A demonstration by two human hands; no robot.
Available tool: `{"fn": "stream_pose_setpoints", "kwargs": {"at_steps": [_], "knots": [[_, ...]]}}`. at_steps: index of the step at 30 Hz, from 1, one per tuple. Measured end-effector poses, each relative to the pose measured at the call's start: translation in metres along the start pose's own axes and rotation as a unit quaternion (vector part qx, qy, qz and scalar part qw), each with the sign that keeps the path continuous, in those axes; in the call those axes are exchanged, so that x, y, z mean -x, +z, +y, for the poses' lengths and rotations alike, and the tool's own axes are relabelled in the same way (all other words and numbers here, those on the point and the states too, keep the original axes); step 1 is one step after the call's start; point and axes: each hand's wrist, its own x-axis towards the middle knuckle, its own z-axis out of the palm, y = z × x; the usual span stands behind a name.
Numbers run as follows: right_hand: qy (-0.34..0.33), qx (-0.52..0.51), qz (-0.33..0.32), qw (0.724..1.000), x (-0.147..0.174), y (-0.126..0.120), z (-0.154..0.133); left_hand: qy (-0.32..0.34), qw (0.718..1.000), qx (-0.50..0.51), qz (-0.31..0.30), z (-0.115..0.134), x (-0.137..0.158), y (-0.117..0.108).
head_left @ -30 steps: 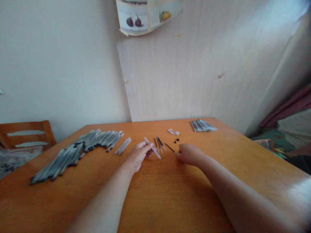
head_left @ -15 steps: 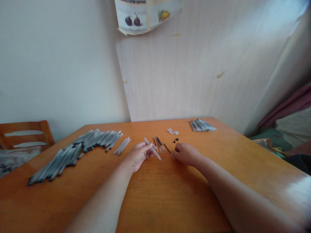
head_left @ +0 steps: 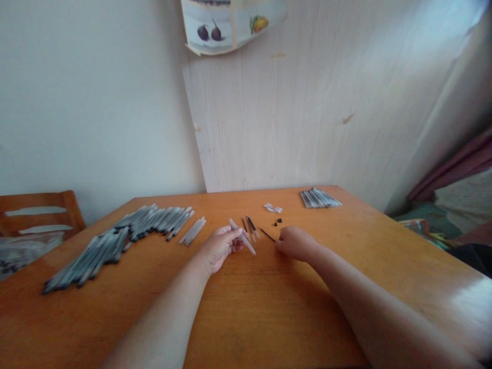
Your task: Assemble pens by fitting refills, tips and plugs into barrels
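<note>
Between the thumb and fingers of my left hand (head_left: pixel 223 247) is a clear, whitish pen barrel (head_left: pixel 248 244), tilted down to the right. My right hand (head_left: pixel 295 243) is closed around the near end of a dark pen refill (head_left: pixel 267 234), whose tip points away to the left. A few more refills (head_left: pixel 251 225) lie on the table between the hands. Just beyond my right hand are small black end plugs (head_left: pixel 279 220). Several empty pen barrels (head_left: pixel 193 230) lie side by side to the left of my left hand.
Many black-ended pens (head_left: pixel 154 220) spread across the left of the wooden table (head_left: pixel 246 318). Small whitish caps (head_left: pixel 273 208) lie farther back, and a bundle of pens (head_left: pixel 320 198) is at the back right. A wooden chair (head_left: pixel 71 207) stands at the left.
The refill in my right hand has turned to a flatter angle, and that hand has shifted very slightly right. My left hand with the barrel has hardly moved.
</note>
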Motion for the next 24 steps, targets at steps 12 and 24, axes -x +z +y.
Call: {"fn": "stream_pose_setpoints", "kwargs": {"at_steps": [12,24], "knots": [[-0.191,-0.191,0.052,0.961,0.011,0.000,-0.017,-0.010,0.996,0.082,-0.042,0.006,0.004,0.006],[-0.223,-0.239,0.063,0.943,0.021,0.002,-0.024,0.025,0.988,0.151,-0.028,0.012,0.005,0.008]]}}
